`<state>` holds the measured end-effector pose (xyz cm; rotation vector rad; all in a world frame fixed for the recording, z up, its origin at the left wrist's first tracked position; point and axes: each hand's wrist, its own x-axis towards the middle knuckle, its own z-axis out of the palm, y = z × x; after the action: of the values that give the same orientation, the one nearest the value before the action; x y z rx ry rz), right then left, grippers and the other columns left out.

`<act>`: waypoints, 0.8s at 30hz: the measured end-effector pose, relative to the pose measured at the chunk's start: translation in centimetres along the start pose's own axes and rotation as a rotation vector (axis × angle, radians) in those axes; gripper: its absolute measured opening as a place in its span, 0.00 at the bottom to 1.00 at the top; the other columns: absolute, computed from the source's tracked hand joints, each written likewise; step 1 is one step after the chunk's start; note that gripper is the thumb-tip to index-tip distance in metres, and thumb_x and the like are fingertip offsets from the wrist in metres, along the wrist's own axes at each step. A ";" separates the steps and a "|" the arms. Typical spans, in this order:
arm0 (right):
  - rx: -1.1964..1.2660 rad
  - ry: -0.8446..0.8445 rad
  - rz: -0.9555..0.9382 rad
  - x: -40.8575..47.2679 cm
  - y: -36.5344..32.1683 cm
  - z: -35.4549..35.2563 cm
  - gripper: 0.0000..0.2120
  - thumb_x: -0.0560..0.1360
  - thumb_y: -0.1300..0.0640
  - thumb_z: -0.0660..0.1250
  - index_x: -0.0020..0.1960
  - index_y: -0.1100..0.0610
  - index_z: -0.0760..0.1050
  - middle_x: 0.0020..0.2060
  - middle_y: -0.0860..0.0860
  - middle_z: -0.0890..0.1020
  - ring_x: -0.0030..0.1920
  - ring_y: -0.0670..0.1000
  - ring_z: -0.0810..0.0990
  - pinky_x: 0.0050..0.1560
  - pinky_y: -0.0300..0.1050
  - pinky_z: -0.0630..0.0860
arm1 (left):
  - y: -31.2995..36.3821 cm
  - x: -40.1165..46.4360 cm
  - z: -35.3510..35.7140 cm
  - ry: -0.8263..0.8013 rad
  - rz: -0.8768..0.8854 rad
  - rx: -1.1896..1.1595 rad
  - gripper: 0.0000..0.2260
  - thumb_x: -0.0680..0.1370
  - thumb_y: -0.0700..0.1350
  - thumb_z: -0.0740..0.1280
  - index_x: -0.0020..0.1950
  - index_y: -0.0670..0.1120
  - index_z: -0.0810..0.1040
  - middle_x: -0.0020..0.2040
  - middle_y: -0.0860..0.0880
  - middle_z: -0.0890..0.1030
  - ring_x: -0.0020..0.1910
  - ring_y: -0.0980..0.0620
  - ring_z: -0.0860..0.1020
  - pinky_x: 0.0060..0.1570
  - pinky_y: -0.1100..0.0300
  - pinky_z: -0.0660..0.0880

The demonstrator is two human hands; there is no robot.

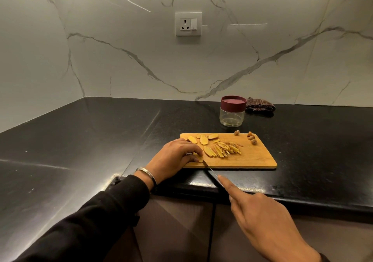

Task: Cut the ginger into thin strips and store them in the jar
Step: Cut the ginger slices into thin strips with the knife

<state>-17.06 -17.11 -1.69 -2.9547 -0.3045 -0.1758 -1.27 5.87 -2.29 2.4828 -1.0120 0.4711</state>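
My left grip [177, 153] pinches ginger slice [196, 157] on board [252, 157]; right grip [260, 215] curled round knife [211, 169]. Strips [226, 149] right of left grip. Slices [203, 139] beyond uncut. Jar [232, 110] farther back, lidded, empty.

We reach in from the lower left with our left arm, its black sleeve [84, 219] ending short of the wrist, where a metal bangle [145, 173] sits. Our left hand [173, 160] lies palm down, knuckles raised, fingers curled under and pinching a small piece at their tips. Our right hand [260, 217] comes in from the lower right, nearer to us than the left and well apart from it, back upward, forefinger stretched straight along a thin blade's spine while the other fingers fold beneath.
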 end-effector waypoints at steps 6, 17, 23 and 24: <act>0.016 0.002 -0.004 -0.1 0.0 -0.2 0.26 0.85 0.42 0.46 0.75 0.28 0.35 0.34 0.46 0.71 0.33 0.47 0.69 0.35 0.42 0.66 | 0.2 0.2 -0.2 -0.027 -0.033 0.001 0.09 0.79 0.47 0.69 0.59 0.51 0.81 0.58 0.56 0.78 0.55 0.60 0.74 0.58 0.61 0.74; 0.009 0.006 -0.005 0.1 0.0 -0.1 0.26 0.84 0.42 0.46 0.75 0.28 0.34 0.35 0.46 0.71 0.33 0.47 0.69 0.31 0.40 0.62 | -0.2 0.1 0.0 -0.070 -0.007 0.039 0.13 0.80 0.48 0.67 0.64 0.54 0.81 0.61 0.55 0.76 0.59 0.60 0.72 0.57 0.72 0.66; 0.013 0.012 -0.007 0.1 -0.1 -0.1 0.26 0.84 0.42 0.46 0.76 0.28 0.35 0.35 0.46 0.71 0.34 0.46 0.69 0.34 0.41 0.63 | 0.3 0.1 -0.2 -0.006 -0.081 -0.028 0.10 0.79 0.47 0.69 0.60 0.50 0.77 0.54 0.58 0.75 0.53 0.58 0.74 0.54 0.65 0.73; 0.014 0.011 -0.006 0.1 -0.1 -0.1 0.26 0.84 0.42 0.46 0.76 0.28 0.36 0.35 0.46 0.71 0.34 0.46 0.69 0.33 0.41 0.63 | 0.3 0.1 -0.2 0.000 -0.080 -0.014 0.09 0.79 0.47 0.70 0.58 0.50 0.77 0.53 0.58 0.75 0.51 0.58 0.74 0.53 0.63 0.74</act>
<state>-16.96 -17.05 -1.56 -2.9382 -0.3124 -0.1901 -1.42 5.69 -2.03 2.5004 -0.9083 0.4376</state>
